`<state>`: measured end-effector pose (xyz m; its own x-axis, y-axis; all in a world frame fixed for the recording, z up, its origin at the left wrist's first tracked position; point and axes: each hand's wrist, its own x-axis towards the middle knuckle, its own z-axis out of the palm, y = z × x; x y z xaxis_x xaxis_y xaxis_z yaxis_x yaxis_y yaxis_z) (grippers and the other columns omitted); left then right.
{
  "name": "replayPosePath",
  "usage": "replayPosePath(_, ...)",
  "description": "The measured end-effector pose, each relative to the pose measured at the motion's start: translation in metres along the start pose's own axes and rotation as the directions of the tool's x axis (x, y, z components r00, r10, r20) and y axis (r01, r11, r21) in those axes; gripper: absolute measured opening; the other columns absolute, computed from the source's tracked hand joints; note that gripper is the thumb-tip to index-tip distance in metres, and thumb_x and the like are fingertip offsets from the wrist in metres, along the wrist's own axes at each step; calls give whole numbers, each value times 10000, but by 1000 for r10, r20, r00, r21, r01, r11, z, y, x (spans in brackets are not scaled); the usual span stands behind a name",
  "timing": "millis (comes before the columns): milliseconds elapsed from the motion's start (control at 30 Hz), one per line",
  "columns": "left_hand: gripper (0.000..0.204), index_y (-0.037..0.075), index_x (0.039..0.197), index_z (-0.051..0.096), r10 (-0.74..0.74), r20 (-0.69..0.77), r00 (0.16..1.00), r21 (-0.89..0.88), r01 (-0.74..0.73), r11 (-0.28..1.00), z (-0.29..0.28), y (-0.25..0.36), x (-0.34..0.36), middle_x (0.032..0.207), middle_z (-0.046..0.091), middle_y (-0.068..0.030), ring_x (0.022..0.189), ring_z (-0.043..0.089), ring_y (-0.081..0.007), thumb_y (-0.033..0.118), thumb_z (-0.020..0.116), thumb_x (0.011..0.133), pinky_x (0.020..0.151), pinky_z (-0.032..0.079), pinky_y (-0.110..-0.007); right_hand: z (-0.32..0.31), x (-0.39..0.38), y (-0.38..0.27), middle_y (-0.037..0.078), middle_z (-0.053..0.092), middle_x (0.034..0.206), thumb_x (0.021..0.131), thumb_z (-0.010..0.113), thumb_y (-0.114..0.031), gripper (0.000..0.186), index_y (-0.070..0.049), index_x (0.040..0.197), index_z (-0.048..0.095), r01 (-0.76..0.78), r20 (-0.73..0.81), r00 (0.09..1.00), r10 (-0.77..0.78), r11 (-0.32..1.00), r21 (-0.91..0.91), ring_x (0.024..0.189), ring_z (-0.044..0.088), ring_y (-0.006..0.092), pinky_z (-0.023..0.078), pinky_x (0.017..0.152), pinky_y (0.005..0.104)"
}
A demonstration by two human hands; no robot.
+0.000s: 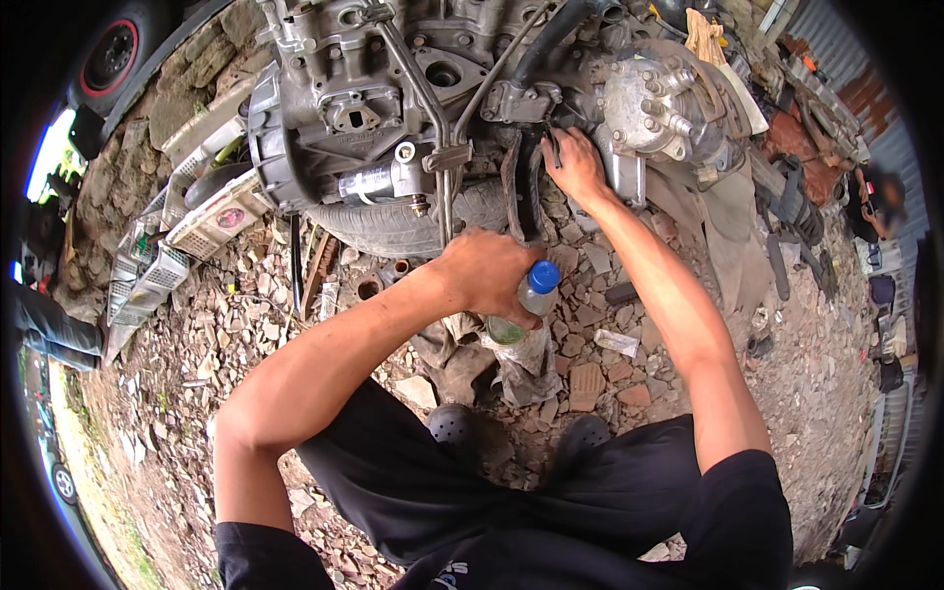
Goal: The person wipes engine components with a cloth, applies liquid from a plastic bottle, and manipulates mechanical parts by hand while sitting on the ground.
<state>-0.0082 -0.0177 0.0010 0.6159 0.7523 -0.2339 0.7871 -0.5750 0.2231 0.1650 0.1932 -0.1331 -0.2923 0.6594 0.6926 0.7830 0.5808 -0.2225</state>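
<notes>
My left hand (492, 270) is closed around a clear plastic bottle (516, 317) with a blue cap and pale liquid in it, held above crumpled cloth (521, 369). My right hand (575, 162) reaches up to the engine (364, 88), fingers bent on something dark beside a dark, grimy bracket (521, 182); what it grips is too small to make out. Right of that hand is a round, dull metal housing (644, 98) with several bolts. A silver cylindrical part (369, 182) is mounted low on the engine.
A tire (379, 221) lies beneath the engine, on gravel and broken rubble. A plastic crate (206, 216) stands left, near a stone wall. At the far left are another person's legs (54, 329). Grey cloth (718, 251) and assorted parts lie right, near corrugated metal sheeting (836, 79).
</notes>
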Motion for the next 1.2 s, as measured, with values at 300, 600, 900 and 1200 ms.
replayPosePath(300, 675, 129, 1127, 635, 8, -11, 1000, -48, -9, 999, 2, -1, -1, 815, 701, -134, 832, 680, -347, 513, 790, 595, 767, 532, -450, -7, 5, 6, 174, 682, 1015, 874, 619, -207, 265, -73, 1098, 663, 100, 122, 982, -142, 950, 295, 951, 633, 360, 495, 868, 428)
replayPosePath(600, 671, 141, 1143, 637, -33, 16, 999, -63, 34, 997, 0, -4, -6, 838, 704, -141, 849, 681, -341, 501, 789, 597, 782, 533, -449, -2, 12, -3, 132, 696, 904, 856, 649, -198, 204, -114, 1041, 674, 93, -20, 996, -91, 951, 295, 776, 650, 379, 528, 720, 451)
replayPosePath(900, 672, 140, 1137, 639, -4, 1, 1000, -57, 4, 998, 1, -4, -4, 839, 703, -139, 855, 679, -345, 512, 791, 598, 786, 532, -451, -5, 11, 0, 161, 695, 883, 836, 648, -201, 268, -131, 1094, 672, 4, 112, 993, -43, 945, 327, 786, 659, 373, 527, 789, 448)
replayPosePath(1200, 688, 133, 1148, 631, 18, -24, 1000, -34, -19, 999, 7, -5, -2, 840, 702, -146, 858, 678, -348, 508, 795, 595, 785, 530, -459, -10, 24, 2, 106, 692, 966, 858, 617, -283, 322, -125, 1135, 659, -72, 168, 986, 22, 953, 296, 813, 650, 361, 517, 849, 415)
